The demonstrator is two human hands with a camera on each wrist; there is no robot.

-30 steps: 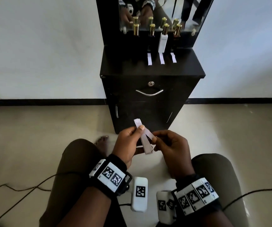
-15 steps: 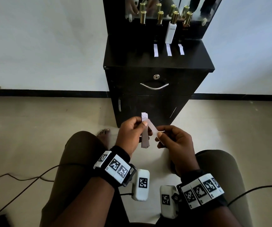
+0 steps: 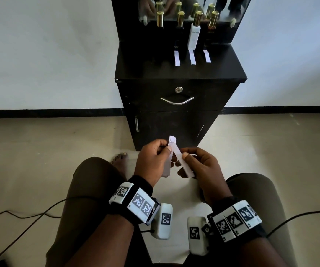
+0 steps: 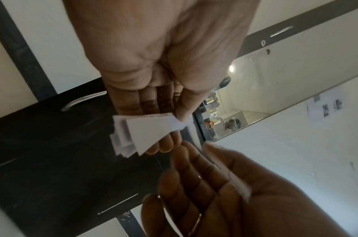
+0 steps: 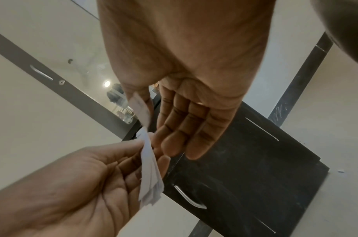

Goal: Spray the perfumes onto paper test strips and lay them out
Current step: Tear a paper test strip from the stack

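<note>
The left hand (image 3: pixel 151 162) pinched a small stack of paper strips (image 4: pixel 133 133) between thumb and fingers, the sheets fanned at their lower end, while the right hand (image 3: pixel 199 166), just beside it, pinched a single strip (image 3: pixel 182 162) between thumb and forefinger, its other fingers loosely extended. That strip's upper end was apparently still caught at the top of the stack, under the left thumb. Well ahead of both hands, the cabinet's top surface (image 3: pixel 136 68) carried four gold-capped perfume bottles (image 3: pixel 194 33) against the mirror (image 3: pixel 222 8), with three laid strips (image 3: pixel 192 57) in front of the three bottles toward the right hand's side; the leftmost bottle (image 3: pixel 160 19) had none. The step in hand seemed to be freeing one strip for that last bottle. To do it well, the right hand ought to slide the strip sideways off the stack, not tug it, keeping the pinch near one end so the other end stayed clean for spraying, while the left thumb pressed firmly enough that no second sheet came along.
</note>
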